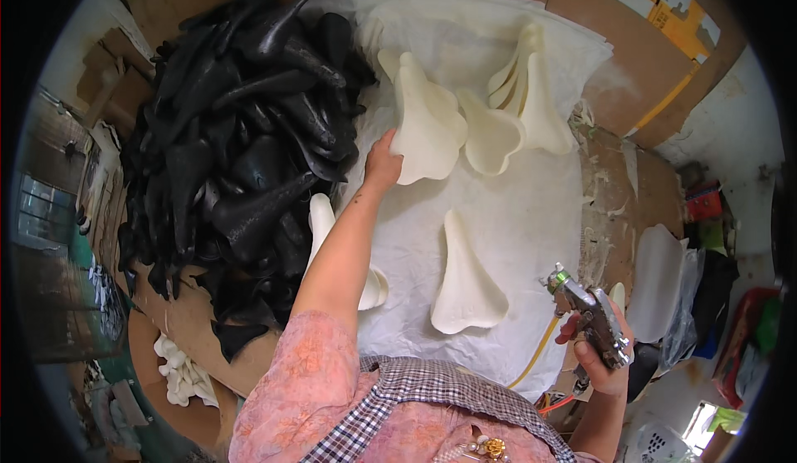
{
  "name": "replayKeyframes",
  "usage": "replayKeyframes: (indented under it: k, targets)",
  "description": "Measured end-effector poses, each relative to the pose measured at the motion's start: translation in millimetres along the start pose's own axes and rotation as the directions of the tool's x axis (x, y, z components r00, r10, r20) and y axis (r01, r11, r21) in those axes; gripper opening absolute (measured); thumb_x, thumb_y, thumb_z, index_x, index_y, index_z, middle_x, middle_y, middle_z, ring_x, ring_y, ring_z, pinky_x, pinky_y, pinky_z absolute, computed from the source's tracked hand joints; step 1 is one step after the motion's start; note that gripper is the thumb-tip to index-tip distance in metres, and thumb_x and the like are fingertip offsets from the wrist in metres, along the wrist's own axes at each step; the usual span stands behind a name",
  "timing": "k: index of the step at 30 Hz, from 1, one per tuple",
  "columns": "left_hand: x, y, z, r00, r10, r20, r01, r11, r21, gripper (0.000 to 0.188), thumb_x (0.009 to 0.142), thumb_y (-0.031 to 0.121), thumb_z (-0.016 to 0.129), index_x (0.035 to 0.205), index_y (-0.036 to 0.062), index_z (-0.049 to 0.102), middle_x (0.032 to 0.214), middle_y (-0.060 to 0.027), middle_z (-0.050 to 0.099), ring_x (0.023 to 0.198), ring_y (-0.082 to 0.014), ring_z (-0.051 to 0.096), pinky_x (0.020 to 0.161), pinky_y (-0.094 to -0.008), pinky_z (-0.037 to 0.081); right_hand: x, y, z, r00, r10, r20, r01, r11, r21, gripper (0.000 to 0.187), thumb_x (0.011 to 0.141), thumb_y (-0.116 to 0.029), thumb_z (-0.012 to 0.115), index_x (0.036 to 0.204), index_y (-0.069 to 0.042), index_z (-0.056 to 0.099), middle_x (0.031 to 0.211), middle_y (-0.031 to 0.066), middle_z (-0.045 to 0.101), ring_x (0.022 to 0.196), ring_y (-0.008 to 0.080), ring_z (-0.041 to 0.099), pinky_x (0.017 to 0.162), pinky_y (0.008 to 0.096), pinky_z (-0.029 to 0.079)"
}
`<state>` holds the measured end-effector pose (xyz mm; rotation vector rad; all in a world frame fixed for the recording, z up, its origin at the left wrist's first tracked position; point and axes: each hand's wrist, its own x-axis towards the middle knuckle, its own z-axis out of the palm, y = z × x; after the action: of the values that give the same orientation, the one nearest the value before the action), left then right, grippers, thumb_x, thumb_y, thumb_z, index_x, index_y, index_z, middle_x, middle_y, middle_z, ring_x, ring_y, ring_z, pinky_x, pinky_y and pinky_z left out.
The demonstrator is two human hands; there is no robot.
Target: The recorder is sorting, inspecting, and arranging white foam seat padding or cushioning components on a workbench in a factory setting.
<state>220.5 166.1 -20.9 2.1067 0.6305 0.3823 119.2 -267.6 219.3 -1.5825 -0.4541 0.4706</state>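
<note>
At the far middle of the white sheet, my left hand [383,163] is closed on the near left edge of a cream bicycle saddle pad [428,127]. Another pad's tip shows behind it. My right hand [599,365] grips a metal spray gun [591,307] at the lower right, its nozzle pointing up and left. Between my hands a single saddle pad [467,289] lies on the sheet, narrow end away from me. My left forearm partly hides more cream pads [322,218]. To the right of the held pad rest a hollow-side-up pad [491,138] and a leaning stack [544,106].
A high heap of black saddle shells [257,123] fills the left side. The white sheet [531,214] covers the work surface, with cardboard [598,98] around it. A yellow hose [535,353] runs by the spray gun. White scraps [184,376] sit in a round container at lower left.
</note>
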Motion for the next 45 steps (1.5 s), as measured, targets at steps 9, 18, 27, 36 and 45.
replayKeyframes:
  k: [9, 18, 27, 36, 45]
  targets:
    - [-78, -5, -37, 0.976, -0.010, 0.219, 0.057, 0.977, -0.206, 0.061, 0.076, 0.016, 0.067, 0.132, 0.0037, 0.045, 0.113, -0.0194, 0.062, 0.106, -0.0316, 0.059, 0.091, -0.0345, 0.045, 22, -15, -4, 1.000, -0.017, -0.001, 0.017, 0.999, -0.040, 0.067, 0.077, -0.020, 0.073, 0.132, 0.004, 0.041, 0.093, 0.0111, 0.061, 0.080, 0.0184, 0.062, 0.071, 0.0333, 0.053]
    - [-28, -6, -55, 0.969, -0.173, 0.179, 0.140, 0.973, 0.182, 0.054, 0.076, 0.039, 0.066, 0.113, -0.0004, 0.061, 0.105, -0.0205, 0.064, 0.099, -0.0327, 0.061, 0.086, -0.0384, 0.047, 43, -32, 4, 0.992, -0.066, -0.104, 0.061, 0.997, -0.045, 0.059, 0.081, -0.008, 0.067, 0.132, 0.004, 0.039, 0.090, 0.0099, 0.060, 0.078, 0.0150, 0.059, 0.069, 0.0304, 0.052]
    - [59, -23, 49, 0.960, -0.279, 0.000, 0.279, 0.960, -0.036, 0.048, 0.074, 0.030, 0.067, 0.111, 0.0006, 0.060, 0.105, -0.0200, 0.064, 0.102, -0.0339, 0.060, 0.088, -0.0383, 0.047, 51, -27, -17, 0.999, 0.047, -0.008, -0.048, 0.980, -0.195, 0.055, 0.080, -0.006, 0.066, 0.129, 0.003, 0.043, 0.088, 0.0097, 0.061, 0.075, 0.0143, 0.059, 0.069, 0.0286, 0.052]
    - [-102, 64, -86, 0.968, -0.236, 0.086, 0.251, 0.924, -0.288, 0.045, 0.082, 0.014, 0.057, 0.123, -0.0001, 0.049, 0.078, -0.0137, 0.063, 0.053, -0.0175, 0.060, 0.045, -0.0302, 0.048, 108, -21, -21, 0.999, 0.021, 0.034, -0.016, 0.991, -0.135, 0.054, 0.083, -0.010, 0.066, 0.130, 0.003, 0.043, 0.091, 0.0082, 0.061, 0.074, 0.0122, 0.058, 0.066, 0.0261, 0.050]
    - [-99, 62, -118, 0.981, -0.189, 0.043, 0.185, 0.978, 0.097, 0.036, 0.083, 0.026, 0.063, 0.106, -0.0018, 0.061, 0.072, -0.0160, 0.063, 0.063, -0.0250, 0.061, 0.064, -0.0361, 0.049, 111, -22, -28, 1.000, 0.007, 0.028, -0.004, 0.995, -0.096, 0.056, 0.082, -0.011, 0.067, 0.131, 0.004, 0.043, 0.085, 0.0086, 0.060, 0.075, 0.0128, 0.058, 0.065, 0.0262, 0.049]
